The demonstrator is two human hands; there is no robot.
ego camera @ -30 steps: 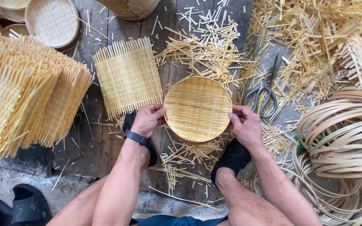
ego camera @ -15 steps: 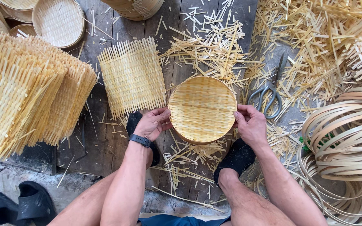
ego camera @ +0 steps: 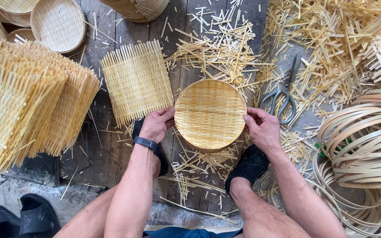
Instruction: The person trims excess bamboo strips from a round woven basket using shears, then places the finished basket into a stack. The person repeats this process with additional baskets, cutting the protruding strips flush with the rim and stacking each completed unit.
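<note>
Gripping from both sides, a round woven tray [ego camera: 210,114] is held just above the plank floor [ego camera: 111,154], between the person's knees. The left hand [ego camera: 156,124] is closed on the tray's left rim, thumb on top, and the right hand [ego camera: 262,129] is pinched onto the right rim the same way.

What could go wrong, judged from this: the rim is only pinched at two opposite points, so if it's squeezed too hard the hoop could be bent out of round or the weave popped loose. Sharp slat ends could be run into the fingertips too.

Just right of the tray a pair of scissors [ego camera: 283,92] is lying with the blades pointing away, easily knocked by the right elbow. Loose bamboo offcuts [ego camera: 225,53] are scattered beyond the tray and could be snagged in it. Left of the tray a square woven mat [ego camera: 136,80] is lying flat, with a tall stack of mats [ego camera: 27,101] further left.
</note>
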